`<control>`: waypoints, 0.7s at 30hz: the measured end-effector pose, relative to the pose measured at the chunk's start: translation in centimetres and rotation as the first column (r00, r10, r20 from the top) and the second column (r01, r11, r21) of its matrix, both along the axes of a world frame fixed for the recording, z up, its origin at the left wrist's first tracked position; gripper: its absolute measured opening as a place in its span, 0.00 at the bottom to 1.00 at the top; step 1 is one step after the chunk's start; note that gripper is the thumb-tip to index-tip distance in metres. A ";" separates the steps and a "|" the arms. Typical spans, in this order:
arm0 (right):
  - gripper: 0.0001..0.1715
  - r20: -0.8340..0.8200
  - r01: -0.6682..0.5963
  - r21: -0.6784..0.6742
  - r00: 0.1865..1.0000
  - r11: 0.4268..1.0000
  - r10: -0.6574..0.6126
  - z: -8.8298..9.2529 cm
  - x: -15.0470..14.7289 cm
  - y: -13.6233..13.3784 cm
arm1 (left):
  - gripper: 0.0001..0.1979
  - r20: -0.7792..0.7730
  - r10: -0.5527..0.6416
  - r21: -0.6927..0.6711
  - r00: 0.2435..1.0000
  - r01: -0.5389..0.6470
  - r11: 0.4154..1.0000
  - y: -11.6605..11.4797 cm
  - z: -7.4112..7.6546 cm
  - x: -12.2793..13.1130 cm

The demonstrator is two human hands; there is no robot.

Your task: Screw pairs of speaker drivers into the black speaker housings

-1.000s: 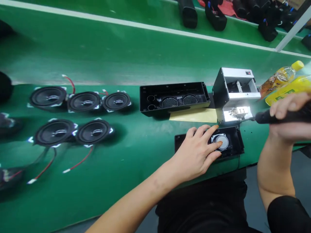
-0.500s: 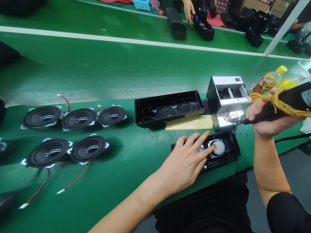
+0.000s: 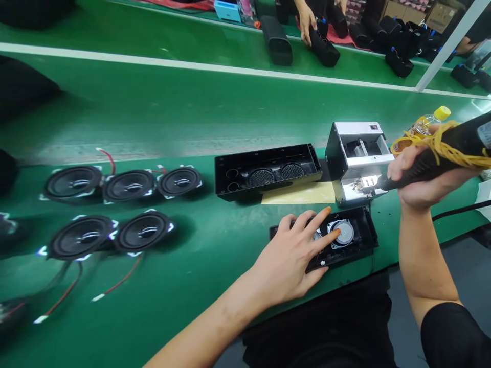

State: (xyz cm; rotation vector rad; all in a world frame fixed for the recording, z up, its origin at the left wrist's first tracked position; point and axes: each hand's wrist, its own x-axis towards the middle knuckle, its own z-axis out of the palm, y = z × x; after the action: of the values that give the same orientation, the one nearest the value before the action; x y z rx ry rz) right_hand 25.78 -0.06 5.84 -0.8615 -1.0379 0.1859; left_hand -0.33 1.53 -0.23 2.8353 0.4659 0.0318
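Observation:
My left hand (image 3: 289, 255) lies spread over a black speaker housing (image 3: 362, 240) near the table's front edge. Its index finger touches the round back of a speaker driver (image 3: 344, 232) seated inside; a second driver is mostly covered by my fingers. The thumb reaches along the housing's near wall. My right hand (image 3: 418, 179) is wrapped round a black electric screwdriver (image 3: 456, 145) with yellow cord wound about it. The tool's tip is at the front tray of a screw feeder (image 3: 358, 163); whether a screw sits on the bit is too small to tell.
Another open black housing (image 3: 268, 174) stands behind, beside yellow paper (image 3: 299, 194). Several loose speakers (image 3: 128, 186) with red leads lie at left. A yellow-capped bottle (image 3: 424, 122) is behind my right hand. Beyond the white rail, a co-worker's hand (image 3: 307, 23) touches a black case (image 3: 324, 48).
My left thumb has moved out from the fingers along the housing's near side. The screwdriver tip stays at the feeder. The co-worker's hand and the black case have shifted slightly.

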 end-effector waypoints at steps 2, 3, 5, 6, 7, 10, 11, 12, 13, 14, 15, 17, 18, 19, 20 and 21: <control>0.42 0.006 0.017 -0.045 1.000 0.999 -0.017 -0.1 0.2 0.3 | 0.34 0.005 0.001 -0.002 1.000 -0.001 1.000 0.0 -0.1 0.0; 0.43 0.005 0.028 -0.070 1.000 0.997 -0.028 -0.3 0.2 0.3 | 0.34 0.007 0.002 -0.005 1.000 -0.002 1.000 0.0 -0.1 0.0; 0.44 0.006 0.052 -0.119 0.999 0.992 -0.051 -0.7 0.3 0.3 | 0.33 0.007 0.007 -0.016 1.000 -0.007 1.000 0.0 -0.1 0.0; 0.45 0.011 0.063 -0.137 0.998 0.989 -0.063 -0.9 0.3 0.3 | 0.33 0.006 0.009 -0.021 1.000 -0.009 1.000 0.0 -0.1 0.0; 0.45 0.019 0.070 -0.151 0.997 0.986 -0.068 -1.0 0.2 0.2 | 0.33 0.005 0.010 -0.024 1.000 -0.010 1.000 0.0 -0.1 0.0; 0.45 0.011 0.069 -0.157 0.998 0.985 -0.068 -1.0 0.1 0.0 | 0.33 0.007 0.007 -0.029 1.000 -0.007 1.000 0.1 0.0 0.1; 0.46 0.000 0.060 -0.147 0.998 0.987 -0.061 -0.9 0.1 -0.1 | 0.33 0.007 0.005 -0.030 1.000 -0.004 1.000 0.1 0.1 0.2; 0.46 -0.009 0.050 -0.135 0.999 0.990 -0.052 -0.7 0.1 -0.3 | 0.33 0.006 0.004 -0.031 1.000 -0.004 1.000 0.1 0.2 0.3; 0.47 -0.014 0.042 -0.121 0.999 0.992 -0.044 -0.5 0.0 -0.4 | 0.33 0.003 0.004 -0.032 1.000 -0.004 0.999 0.1 0.2 0.3; 0.47 -0.013 0.035 -0.111 0.999 0.993 -0.037 -0.3 -0.1 -0.6 | 0.33 -0.001 0.004 -0.033 1.000 -0.004 0.999 0.2 0.3 0.4; 0.47 -0.007 0.025 -0.108 1.000 0.994 -0.026 0.0 -0.2 -0.9 | 0.34 -0.006 0.004 -0.034 1.000 -0.004 0.999 0.2 0.4 0.4; 0.45 0.021 -0.002 -0.114 1.000 0.994 0.005 0.5 -0.4 -1.5 | 0.34 -0.010 0.002 -0.035 1.000 -0.003 0.999 0.2 0.5 0.6; 0.44 0.036 -0.012 -0.107 0.999 0.994 0.016 0.8 -0.5 -2.0 | 0.34 -0.009 0.000 -0.035 1.000 0.000 0.999 0.2 0.6 0.6; 0.41 0.049 -0.019 -0.095 0.999 0.995 0.023 1.1 -0.5 -2.6 | 0.34 -0.006 -0.003 -0.035 1.000 0.003 0.999 0.3 0.6 0.6; 0.39 0.057 -0.024 -0.100 0.998 0.995 0.030 1.5 -0.4 -3.3 | 0.34 -0.002 -0.006 -0.034 1.000 0.006 0.999 0.3 0.6 0.7; 0.37 0.054 -0.030 -0.121 0.998 0.992 0.037 1.9 -0.2 -4.1 | 0.34 0.001 -0.008 -0.032 1.000 0.008 0.999 0.2 0.6 0.7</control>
State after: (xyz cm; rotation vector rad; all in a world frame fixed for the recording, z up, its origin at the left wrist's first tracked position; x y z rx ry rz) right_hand 25.57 -4.13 7.72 -0.9627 -1.1026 0.2561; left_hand 0.40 1.78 0.36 2.8051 0.4511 0.0244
